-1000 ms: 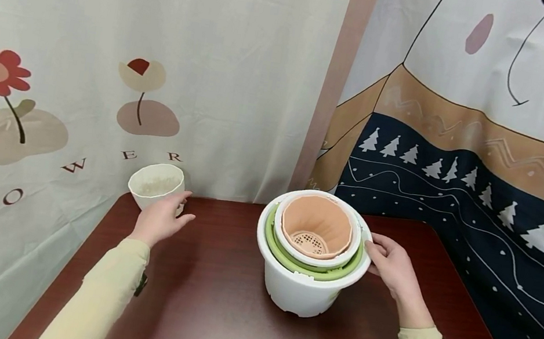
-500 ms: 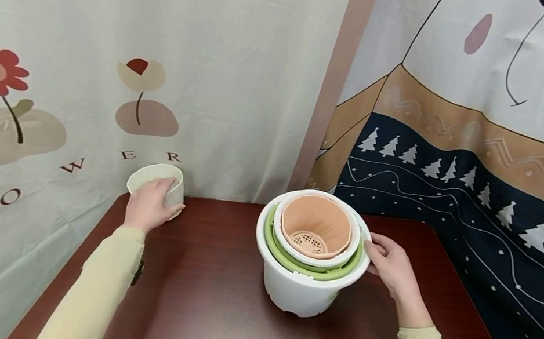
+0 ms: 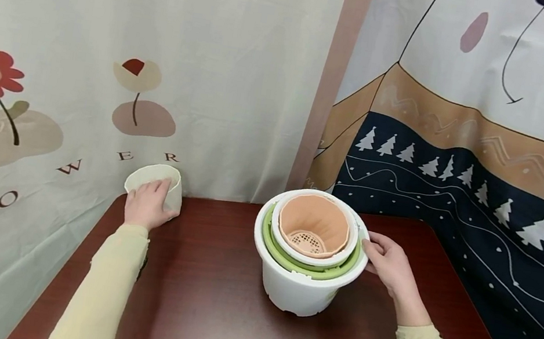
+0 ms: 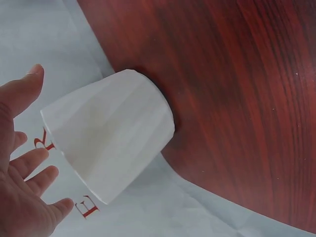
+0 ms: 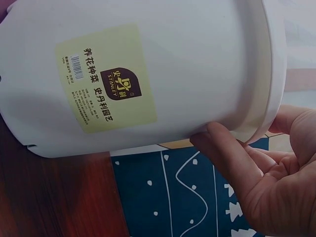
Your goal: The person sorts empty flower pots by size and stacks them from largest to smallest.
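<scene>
My left hand (image 3: 145, 203) is over the small white flowerpot (image 3: 173, 193) at the table's back left corner. In the left wrist view its fingers (image 4: 42, 180) and thumb are spread just off the rim of the pot (image 4: 111, 133). On the right, my right hand (image 3: 391, 263) grips the rim of a large white flowerpot (image 3: 293, 293). Nested inside that are a green pot (image 3: 285, 256), another white pot (image 3: 353, 234) and a peach pot (image 3: 314, 220) with a perforated bottom. The right wrist view shows the large pot's label (image 5: 106, 79).
The dark red wooden table (image 3: 210, 301) fills the foreground. A pale curtain (image 3: 235, 99) printed with flowers and letters hangs behind it, and a navy curtain (image 3: 407, 184) with white trees runs along the right side.
My left hand has moved left and slightly up from the small pot's right side to over its opening. My right hand has stayed at the large pot's rim.
</scene>
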Demonstrator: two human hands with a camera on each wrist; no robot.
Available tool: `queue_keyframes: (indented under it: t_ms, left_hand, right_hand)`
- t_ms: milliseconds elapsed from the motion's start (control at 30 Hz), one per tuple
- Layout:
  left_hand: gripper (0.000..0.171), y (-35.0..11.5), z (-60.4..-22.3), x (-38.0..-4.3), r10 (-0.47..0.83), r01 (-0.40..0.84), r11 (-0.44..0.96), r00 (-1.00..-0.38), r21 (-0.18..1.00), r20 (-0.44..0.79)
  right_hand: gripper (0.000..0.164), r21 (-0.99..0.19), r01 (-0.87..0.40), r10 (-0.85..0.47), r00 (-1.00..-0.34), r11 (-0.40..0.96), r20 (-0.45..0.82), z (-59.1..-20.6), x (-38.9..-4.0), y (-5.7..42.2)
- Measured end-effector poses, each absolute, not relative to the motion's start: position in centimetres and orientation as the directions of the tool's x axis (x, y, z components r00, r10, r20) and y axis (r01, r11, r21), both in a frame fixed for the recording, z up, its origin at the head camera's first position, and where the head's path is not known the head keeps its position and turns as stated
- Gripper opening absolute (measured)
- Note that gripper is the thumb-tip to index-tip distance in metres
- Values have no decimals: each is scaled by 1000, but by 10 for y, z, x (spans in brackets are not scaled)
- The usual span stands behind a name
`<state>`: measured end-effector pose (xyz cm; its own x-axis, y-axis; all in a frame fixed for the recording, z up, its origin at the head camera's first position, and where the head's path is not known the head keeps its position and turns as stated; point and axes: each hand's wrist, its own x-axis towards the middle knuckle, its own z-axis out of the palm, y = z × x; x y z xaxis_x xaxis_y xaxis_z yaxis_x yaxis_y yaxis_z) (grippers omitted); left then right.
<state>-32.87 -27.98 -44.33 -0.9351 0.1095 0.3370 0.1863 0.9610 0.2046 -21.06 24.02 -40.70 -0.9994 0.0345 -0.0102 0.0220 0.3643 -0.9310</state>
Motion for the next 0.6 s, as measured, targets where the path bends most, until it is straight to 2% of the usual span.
queue_keyframes:
  t_ms: [300,600]
  left_hand:
    - [84,-287,-449,-329,88,161,958,-953,238,290]
    - [79,-288,-451,-330,95,146,968,-967,205,236]
  right_hand:
    - [55,-931,16,32,-999,363,-4,-407,-210,240]
    - [55,-927,26,42,-999,374,-11,-407,-211,239]
